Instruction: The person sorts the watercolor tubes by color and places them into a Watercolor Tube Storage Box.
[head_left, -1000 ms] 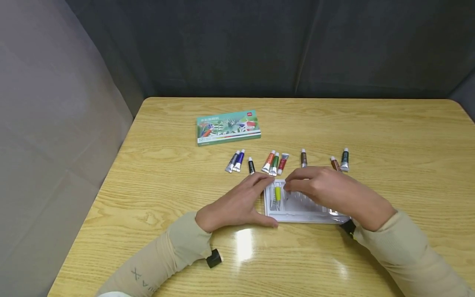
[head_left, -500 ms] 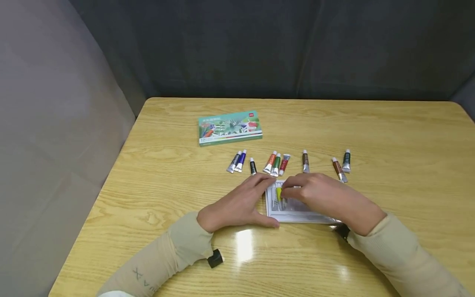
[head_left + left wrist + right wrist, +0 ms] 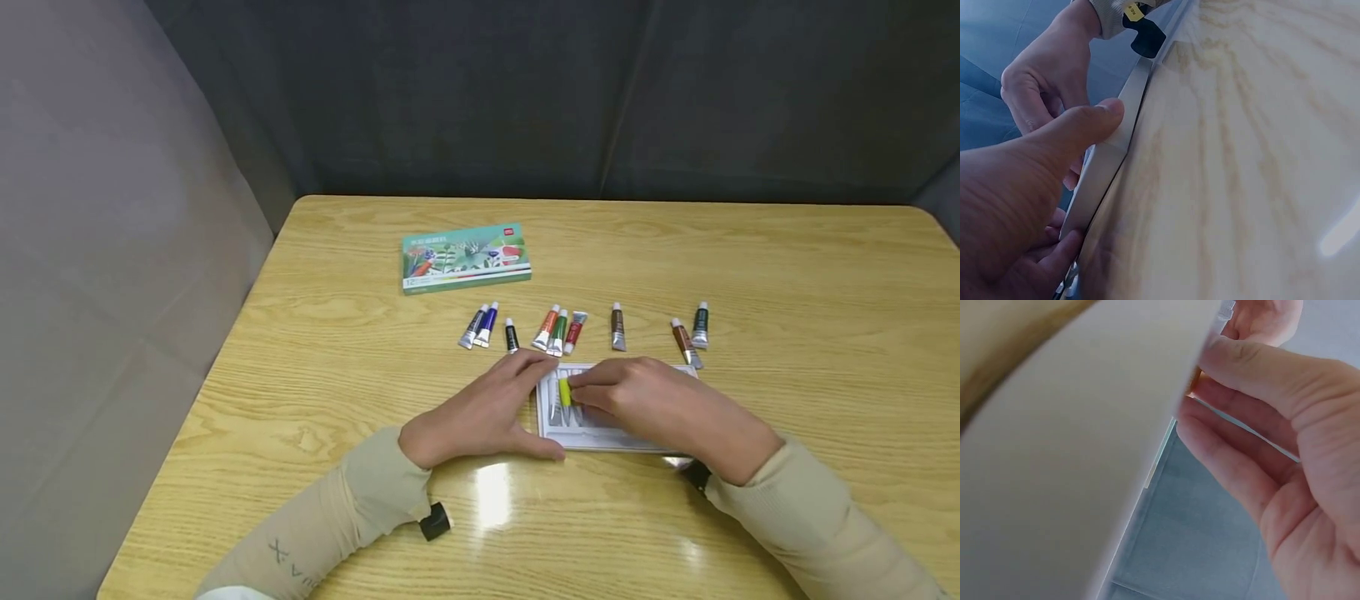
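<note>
A white plastic paint tray point(image 3: 622, 442) lies on the table in front of me. My left hand point(image 3: 487, 408) grips its left end, the thumb along the near side wall point(image 3: 1110, 147) and the fingers at the far left corner. Inside the tray's left end sit a pale tube point(image 3: 554, 402) and a yellow-capped paint tube point(image 3: 565, 392). Right beside them my right hand point(image 3: 652, 396) pinches another paint tube point(image 3: 1195, 381) between thumb and fingertips, low in the tray; only an orange sliver of it shows in the right wrist view. The hand covers much of the tray.
Behind the tray lie loose paint tubes: two blue point(image 3: 481, 325), a black point(image 3: 512, 335), orange, green and red ones point(image 3: 559, 331), a brown point(image 3: 618, 326), a reddish-brown point(image 3: 684, 340) and a dark green point(image 3: 701, 323). A green paint box point(image 3: 465, 260) lies farther back.
My right hand has moved slightly left and down, bringing its tube in beside the yellow-capped one. The left hand stays at the tray's end.
</note>
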The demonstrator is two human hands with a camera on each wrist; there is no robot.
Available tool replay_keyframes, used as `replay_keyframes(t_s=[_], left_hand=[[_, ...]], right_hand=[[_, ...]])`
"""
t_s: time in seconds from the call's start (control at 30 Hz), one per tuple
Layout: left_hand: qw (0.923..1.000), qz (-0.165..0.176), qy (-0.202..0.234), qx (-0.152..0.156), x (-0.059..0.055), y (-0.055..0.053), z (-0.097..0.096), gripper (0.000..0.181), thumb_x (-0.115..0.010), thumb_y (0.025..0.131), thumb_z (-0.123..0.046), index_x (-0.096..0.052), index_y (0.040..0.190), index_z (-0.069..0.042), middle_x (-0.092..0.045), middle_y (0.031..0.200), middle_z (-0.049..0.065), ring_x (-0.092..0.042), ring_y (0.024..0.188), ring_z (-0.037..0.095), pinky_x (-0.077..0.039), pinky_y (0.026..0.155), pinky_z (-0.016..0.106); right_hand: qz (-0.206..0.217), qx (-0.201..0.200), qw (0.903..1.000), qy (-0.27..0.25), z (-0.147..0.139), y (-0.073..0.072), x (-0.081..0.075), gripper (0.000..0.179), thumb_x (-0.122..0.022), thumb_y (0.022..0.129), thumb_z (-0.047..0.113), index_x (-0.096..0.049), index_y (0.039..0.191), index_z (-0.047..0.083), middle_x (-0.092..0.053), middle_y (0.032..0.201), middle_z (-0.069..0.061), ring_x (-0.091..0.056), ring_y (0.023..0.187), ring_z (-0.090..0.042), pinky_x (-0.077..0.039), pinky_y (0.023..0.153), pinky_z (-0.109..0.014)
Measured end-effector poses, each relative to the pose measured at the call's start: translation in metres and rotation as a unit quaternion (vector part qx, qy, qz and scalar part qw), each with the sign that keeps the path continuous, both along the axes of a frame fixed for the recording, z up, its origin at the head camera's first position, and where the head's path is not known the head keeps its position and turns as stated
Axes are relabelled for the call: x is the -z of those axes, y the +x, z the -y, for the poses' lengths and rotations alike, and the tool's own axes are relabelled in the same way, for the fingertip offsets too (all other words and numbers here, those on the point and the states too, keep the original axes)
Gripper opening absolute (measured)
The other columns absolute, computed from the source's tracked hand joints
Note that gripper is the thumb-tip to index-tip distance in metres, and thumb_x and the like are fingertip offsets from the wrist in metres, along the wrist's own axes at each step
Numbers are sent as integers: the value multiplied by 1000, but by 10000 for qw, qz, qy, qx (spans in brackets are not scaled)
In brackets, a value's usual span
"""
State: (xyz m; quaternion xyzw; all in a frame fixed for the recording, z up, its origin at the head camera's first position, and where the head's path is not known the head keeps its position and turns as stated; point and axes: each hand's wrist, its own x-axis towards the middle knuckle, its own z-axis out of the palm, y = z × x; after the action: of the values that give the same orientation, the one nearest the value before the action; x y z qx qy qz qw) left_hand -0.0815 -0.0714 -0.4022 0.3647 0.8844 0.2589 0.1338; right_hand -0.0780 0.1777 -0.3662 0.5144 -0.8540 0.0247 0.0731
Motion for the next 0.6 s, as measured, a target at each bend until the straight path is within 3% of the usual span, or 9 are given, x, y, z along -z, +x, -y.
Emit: replay_keyframes(t_s=[0.37, 0.6], left_hand=[[10000, 41, -4, 5, 0, -1, 0, 111, -82, 81, -62, -30, 163, -9, -37, 162, 5, -39, 149, 18, -38, 125, 35], [10000, 48, 17, -4, 2, -1, 0, 109, -82, 81, -61, -32, 162, -9, -37, 161, 5, -39, 148, 18, -38, 125, 34]], right_hand=[[235, 334, 9991, -129, 2, 2, 1, 33, -79, 82, -5, -82, 109, 12, -79, 116, -9, -76, 106, -24, -64, 88, -39], [675, 569, 9943, -596, 5, 1, 4, 18, -83, 85, 10, -83, 103, 9, -80, 110, -9, -77, 101, -23, -64, 86, -38]])
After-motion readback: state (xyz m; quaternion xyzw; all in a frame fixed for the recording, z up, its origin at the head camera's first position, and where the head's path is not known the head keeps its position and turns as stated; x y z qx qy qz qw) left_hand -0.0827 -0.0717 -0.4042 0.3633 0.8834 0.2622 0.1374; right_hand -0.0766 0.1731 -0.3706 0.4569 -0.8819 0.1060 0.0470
